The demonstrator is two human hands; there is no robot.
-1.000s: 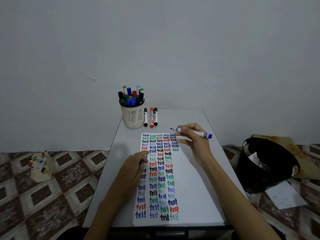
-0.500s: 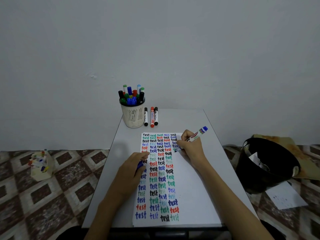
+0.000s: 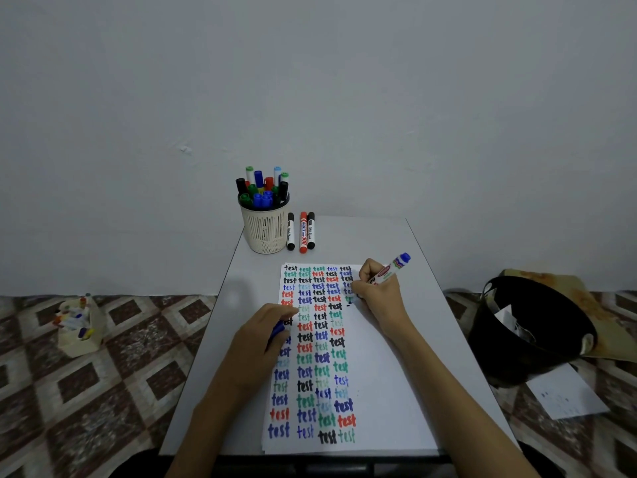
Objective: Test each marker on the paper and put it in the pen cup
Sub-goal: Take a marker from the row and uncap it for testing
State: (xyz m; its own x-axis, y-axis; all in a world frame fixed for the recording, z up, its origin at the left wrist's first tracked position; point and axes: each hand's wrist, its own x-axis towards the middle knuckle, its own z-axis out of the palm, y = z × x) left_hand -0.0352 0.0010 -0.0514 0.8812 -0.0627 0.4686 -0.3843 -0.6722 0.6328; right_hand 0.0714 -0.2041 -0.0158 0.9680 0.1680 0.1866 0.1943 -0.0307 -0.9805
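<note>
My right hand [image 3: 377,296] grips a blue-ended white marker [image 3: 393,269] with its tip down on the paper [image 3: 379,391], at the right of the rows of coloured "test" words. My left hand [image 3: 262,334] rests on the paper's left edge, closed around the marker's blue cap [image 3: 276,331]. A cream mesh pen cup [image 3: 264,229] full of markers stands at the table's far left. Beside it lie a black marker [image 3: 290,232], a red marker [image 3: 303,232] and another black marker [image 3: 311,231].
The small grey table [image 3: 424,305] stands against a plain wall. A black bin [image 3: 531,329] with paper scraps sits on the tiled floor to the right, loose sheets [image 3: 565,391] near it. A cream holder with markers [image 3: 79,322] stands on the floor at left.
My right hand turned the marker from lying level above the paper to tip-down, and lowered it onto the sheet. A small dark mark now shows at the tip. My left hand stayed put.
</note>
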